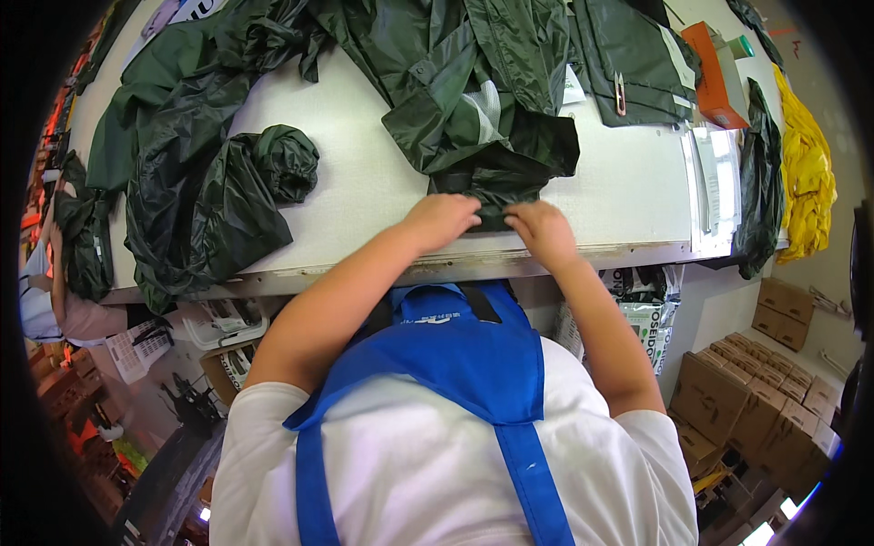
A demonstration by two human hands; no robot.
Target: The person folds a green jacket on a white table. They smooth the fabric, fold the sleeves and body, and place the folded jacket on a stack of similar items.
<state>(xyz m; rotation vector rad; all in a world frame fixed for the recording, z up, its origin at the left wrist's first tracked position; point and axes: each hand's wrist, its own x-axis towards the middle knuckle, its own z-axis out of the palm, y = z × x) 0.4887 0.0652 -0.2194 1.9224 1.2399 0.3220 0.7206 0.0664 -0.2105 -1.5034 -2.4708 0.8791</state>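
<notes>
A dark green waterproof garment (pixel 528 150), shiny and crumpled, lies on the white table (pixel 350 173) and reaches down to its front edge. My left hand (pixel 443 221) pinches the left side of the garment's near end, fingers bent over the fabric. On the right side of that same end, my right hand (pixel 543 235) has its fingers closed on the fabric. The cloth between the two hands is drawn fairly flat. Which part of the garment this is, I cannot tell.
More dark green garments (pixel 205 182) hang over the table's front edge at left. Folded green pieces (pixel 628 55), small snips (pixel 620 94) and an orange box (pixel 715 77) lie at right, beside a yellow garment (pixel 806 173). Cardboard boxes (pixel 715 400) are stacked below. Another person's arm (pixel 56 264) shows far left.
</notes>
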